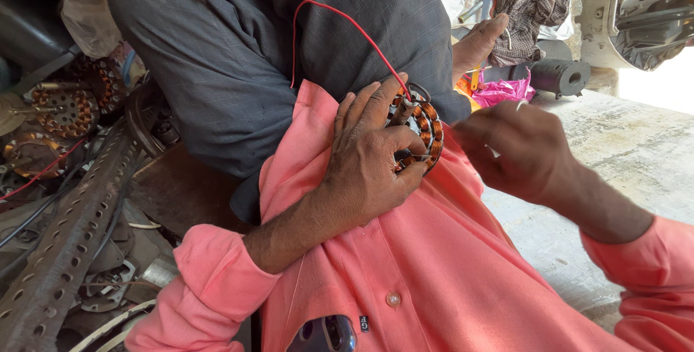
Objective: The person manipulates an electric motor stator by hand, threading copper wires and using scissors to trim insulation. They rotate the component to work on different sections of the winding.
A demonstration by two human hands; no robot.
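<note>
My left hand point(369, 157) presses a round motor stator with copper windings point(426, 128) against my lap, fingers spread over its face. A red wire point(340, 16) runs up from the stator across a dark grey trouser leg. My right hand point(517, 149) hovers just right of the stator with fingers pinched together; what they pinch is too small to tell. Both my sleeves and my shirt point(426, 265) are salmon pink.
Another person in dark grey clothes point(231, 63) sits close ahead, one hand point(477, 41) resting by a pink bag point(506, 90). Several wound stators point(69, 110), a perforated metal angle bar point(72, 236) and scrap lie left. A black cylinder point(560, 76) sits on the concrete floor point(636, 149).
</note>
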